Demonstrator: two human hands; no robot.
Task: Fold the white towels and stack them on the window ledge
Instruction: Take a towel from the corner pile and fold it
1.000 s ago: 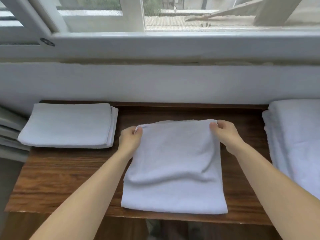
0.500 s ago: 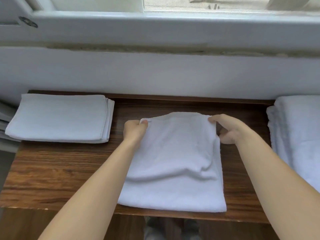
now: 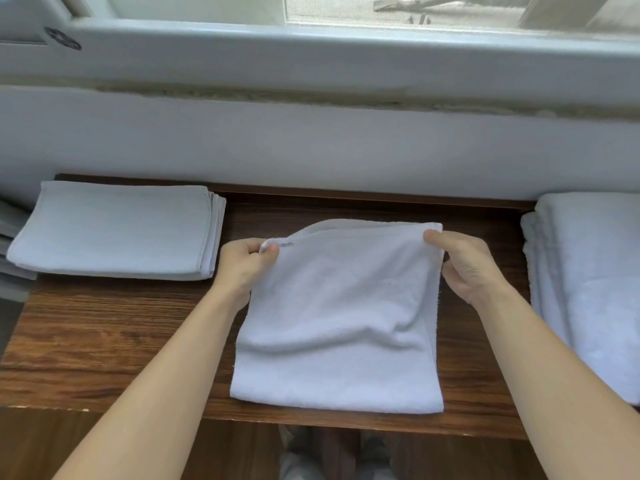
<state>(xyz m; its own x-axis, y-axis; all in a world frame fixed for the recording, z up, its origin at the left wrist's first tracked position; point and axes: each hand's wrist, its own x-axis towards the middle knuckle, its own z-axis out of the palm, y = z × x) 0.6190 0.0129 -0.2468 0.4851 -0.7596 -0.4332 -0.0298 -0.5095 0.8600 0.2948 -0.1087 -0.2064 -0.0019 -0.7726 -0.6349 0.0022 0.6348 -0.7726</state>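
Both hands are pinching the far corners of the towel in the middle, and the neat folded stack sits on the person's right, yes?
Not quite. In the head view the folded stack lies on the person's left. Left hand and right hand do pinch the middle towel's far corners.

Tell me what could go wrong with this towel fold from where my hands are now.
1. The white terry towel in the middle shows a slack ridge across its lower half; pressed down as it is, that could set as a crease.
2. The left hand and right hand pinch only the far corners, so the layers may shift out of line.
3. The towel's near edge lies close to the brown wooden table front edge and could slip off.
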